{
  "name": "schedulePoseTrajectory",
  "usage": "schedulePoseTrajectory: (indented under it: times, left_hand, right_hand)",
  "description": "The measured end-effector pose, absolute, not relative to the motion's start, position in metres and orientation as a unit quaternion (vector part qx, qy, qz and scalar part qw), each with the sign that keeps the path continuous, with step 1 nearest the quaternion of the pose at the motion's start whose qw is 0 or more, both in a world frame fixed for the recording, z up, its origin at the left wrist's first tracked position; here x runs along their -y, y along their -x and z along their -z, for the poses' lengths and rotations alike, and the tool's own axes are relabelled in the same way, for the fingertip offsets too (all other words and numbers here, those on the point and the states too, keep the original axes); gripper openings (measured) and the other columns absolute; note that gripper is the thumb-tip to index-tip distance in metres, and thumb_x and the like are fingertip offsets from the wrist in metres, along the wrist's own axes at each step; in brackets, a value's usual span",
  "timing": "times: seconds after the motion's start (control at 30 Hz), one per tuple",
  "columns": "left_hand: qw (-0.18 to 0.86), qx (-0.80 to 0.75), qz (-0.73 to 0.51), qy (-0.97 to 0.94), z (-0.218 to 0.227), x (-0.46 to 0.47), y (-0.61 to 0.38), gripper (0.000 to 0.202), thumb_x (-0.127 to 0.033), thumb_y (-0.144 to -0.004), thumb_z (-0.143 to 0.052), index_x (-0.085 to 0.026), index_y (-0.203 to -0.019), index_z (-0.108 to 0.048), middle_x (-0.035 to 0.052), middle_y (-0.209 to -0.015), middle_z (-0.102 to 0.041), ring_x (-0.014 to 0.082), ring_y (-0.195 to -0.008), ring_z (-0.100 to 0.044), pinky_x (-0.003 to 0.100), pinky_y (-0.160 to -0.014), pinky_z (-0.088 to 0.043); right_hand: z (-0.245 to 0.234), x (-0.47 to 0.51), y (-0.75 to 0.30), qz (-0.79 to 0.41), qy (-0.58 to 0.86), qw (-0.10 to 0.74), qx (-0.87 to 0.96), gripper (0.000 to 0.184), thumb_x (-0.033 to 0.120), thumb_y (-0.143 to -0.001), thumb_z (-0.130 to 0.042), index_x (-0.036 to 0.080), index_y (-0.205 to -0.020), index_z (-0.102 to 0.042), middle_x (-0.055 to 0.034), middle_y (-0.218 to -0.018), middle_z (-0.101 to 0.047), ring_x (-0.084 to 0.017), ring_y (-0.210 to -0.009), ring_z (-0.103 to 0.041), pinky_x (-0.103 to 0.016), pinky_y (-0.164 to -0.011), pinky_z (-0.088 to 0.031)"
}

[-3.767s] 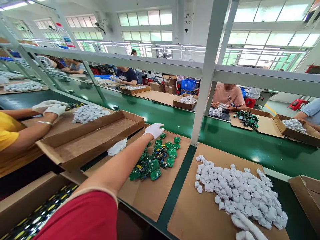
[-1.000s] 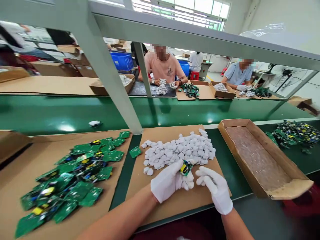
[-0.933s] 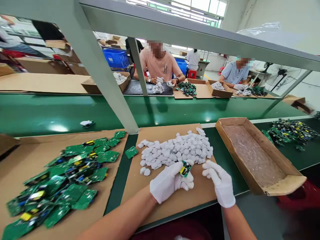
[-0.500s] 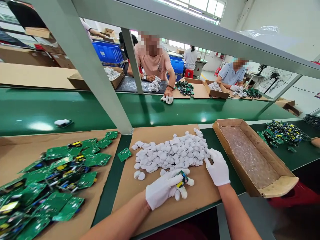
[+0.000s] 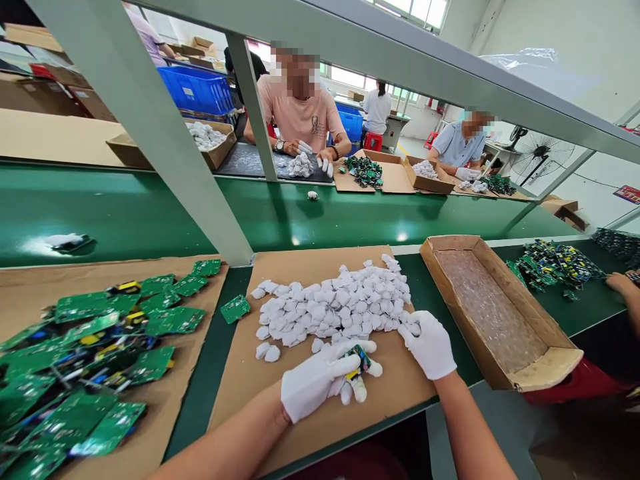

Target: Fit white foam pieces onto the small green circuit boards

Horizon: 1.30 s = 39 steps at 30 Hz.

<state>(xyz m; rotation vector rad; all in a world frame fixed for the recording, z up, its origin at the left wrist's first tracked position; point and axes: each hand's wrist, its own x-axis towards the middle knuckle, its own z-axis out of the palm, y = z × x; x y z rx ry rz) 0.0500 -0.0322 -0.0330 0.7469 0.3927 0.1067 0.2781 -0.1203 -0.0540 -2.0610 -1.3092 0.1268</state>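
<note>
The left hand [image 5: 315, 383], in a white glove, lies low over the near edge of a cardboard sheet [image 5: 300, 267], forearm coming in from the lower left. Its thumb and fingers are closed round a small green board [image 5: 361, 358], which sticks out past the fingertips toward the right. The right hand [image 5: 431, 345], gloved too, reaches in from the lower right, palm down and fingers bent onto the near right edge of a pile of white pieces [image 5: 335, 307]. Whether it has pinched one up I cannot tell, as the fingertips are hidden among them. The two hands are near each other but apart.

The pile covers the middle of the sheet. To the left, on a second sheet [image 5: 30, 293], lies a loose heap of green boards [image 5: 100, 347], with one stray board [image 5: 235, 308] on the green bench between the sheets. To the right sits a shallow open box [image 5: 530, 373] lined with clear film, and beyond it another heap [image 5: 555, 263] (someone else's hand [image 5: 623, 287] is next to it).

Behind runs a green belt [image 5: 150, 213], and a grey post [image 5: 165, 153] rises from its near edge. Across the belt two people [image 5: 300, 113] [image 5: 463, 140] sit at like piles. A blue crate [image 5: 197, 90] and a fan [image 5: 543, 157] stand further back in the bright hall.
</note>
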Motion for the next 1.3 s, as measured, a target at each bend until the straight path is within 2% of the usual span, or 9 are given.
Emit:
schedulePoseTrajectory:
  times: [0.23,0.37,0.47,0.67,0.77,0.83,0.93,1.07,1.3]
  left_hand:
    - [0.906,-0.209,-0.056,-0.363,0.033,0.033,-0.052,0.035,-0.031,-0.074,-0.065,-0.017,-0.101,-0.047,0.0147,-0.107,-0.062,0.0124,-0.058,-0.064,0.018,-0.044,-0.04]
    - [0.903,-0.205,-0.041,-0.375,0.031,0.033,-0.052,0.032,-0.029,-0.072,-0.068,-0.016,-0.094,-0.048,0.0149,-0.105,-0.063,0.0119,-0.057,-0.064,0.017,-0.043,-0.04]
    - [0.903,-0.191,-0.041,-0.382,0.031,0.033,-0.051,0.03,-0.029,-0.072,-0.067,-0.015,-0.091,-0.049,0.0151,-0.105,-0.063,0.0116,-0.058,-0.064,0.016,-0.043,-0.04]
    - [0.9,-0.161,-0.045,-0.403,0.028,0.033,-0.05,0.03,-0.031,-0.069,-0.07,-0.013,-0.089,-0.056,0.0168,-0.115,-0.059,0.0108,-0.059,-0.064,0.015,-0.041,-0.04]
    - [0.893,-0.2,-0.031,-0.403,0.024,0.034,-0.052,0.032,-0.034,-0.07,-0.069,-0.012,-0.09,-0.057,0.0166,-0.109,-0.062,0.0091,-0.055,-0.062,0.015,-0.04,-0.039]
    - [0.886,-0.239,-0.025,-0.397,0.02,0.035,-0.053,0.037,-0.036,-0.071,-0.069,-0.013,-0.097,-0.056,0.0153,-0.106,-0.064,0.0092,-0.055,-0.061,0.015,-0.041,-0.04]
    - [0.87,-0.283,-0.017,-0.404,0.017,0.038,-0.054,0.049,-0.039,-0.069,-0.07,-0.015,-0.108,-0.053,0.0138,-0.104,-0.065,0.01,-0.055,-0.06,0.018,-0.043,-0.042]
    - [0.854,-0.304,-0.013,-0.422,0.023,0.036,-0.051,0.055,-0.037,-0.067,-0.072,-0.015,-0.114,-0.054,0.0108,-0.089,-0.069,0.0109,-0.053,-0.057,0.02,-0.045,-0.043]
    - [0.871,-0.246,0.124,-0.407,0.056,0.005,-0.059,0.07,-0.052,-0.05,-0.077,-0.022,-0.111,-0.059,0.0063,-0.057,-0.067,0.0188,-0.041,-0.055,0.028,-0.038,-0.044]
  right_hand:
    - [0.035,0.126,-0.291,-0.149,0.769,0.408,0.468,0.031,0.041,-0.085,-0.046,0.017,-0.082,-0.064,-0.0017,-0.068,-0.064,-0.013,-0.056,-0.054,-0.023,-0.052,-0.041]
    - [0.04,0.123,-0.284,-0.11,0.777,0.457,0.419,0.025,0.04,-0.078,-0.058,0.016,-0.082,-0.063,-0.0053,-0.078,-0.063,-0.016,-0.066,-0.056,-0.027,-0.063,-0.043]
    - [0.042,0.121,-0.277,-0.129,0.763,0.49,0.402,0.027,0.042,-0.08,-0.056,0.016,-0.084,-0.062,-0.0021,-0.066,-0.06,-0.013,-0.056,-0.053,-0.025,-0.056,-0.042]
    - [0.034,0.139,-0.284,-0.154,0.737,0.553,0.357,0.036,0.04,-0.09,-0.039,0.015,-0.112,-0.05,-0.0008,-0.068,-0.061,-0.01,-0.045,-0.048,-0.021,-0.041,-0.039]
    - [0.033,0.157,-0.268,-0.103,0.769,0.463,0.429,0.031,0.034,-0.09,-0.039,0.018,-0.11,-0.056,-0.005,-0.078,-0.066,-0.015,-0.059,-0.059,-0.028,-0.054,-0.049]
    - [0.035,0.169,-0.244,-0.059,0.781,0.362,0.505,0.029,0.031,-0.088,-0.042,0.018,-0.103,-0.064,-0.0102,-0.095,-0.068,-0.023,-0.089,-0.062,-0.04,-0.083,-0.048]
    - [0.04,0.18,-0.21,-0.048,0.761,0.22,0.608,0.051,0.034,-0.079,-0.055,0.011,-0.125,-0.053,-0.0153,-0.133,-0.049,-0.035,-0.128,-0.035,-0.05,-0.105,-0.029]
    - [0.037,0.186,-0.207,-0.075,0.771,0.071,0.629,0.069,0.043,-0.081,-0.053,0.013,-0.14,-0.032,-0.0112,-0.148,-0.026,-0.031,-0.136,-0.017,-0.05,-0.111,-0.014]
    - [0.022,0.194,-0.222,-0.08,0.766,0.075,0.634,0.082,0.055,-0.078,-0.053,0.009,-0.141,-0.028,-0.0157,-0.15,-0.017,-0.032,-0.137,-0.013,-0.047,-0.111,-0.014]
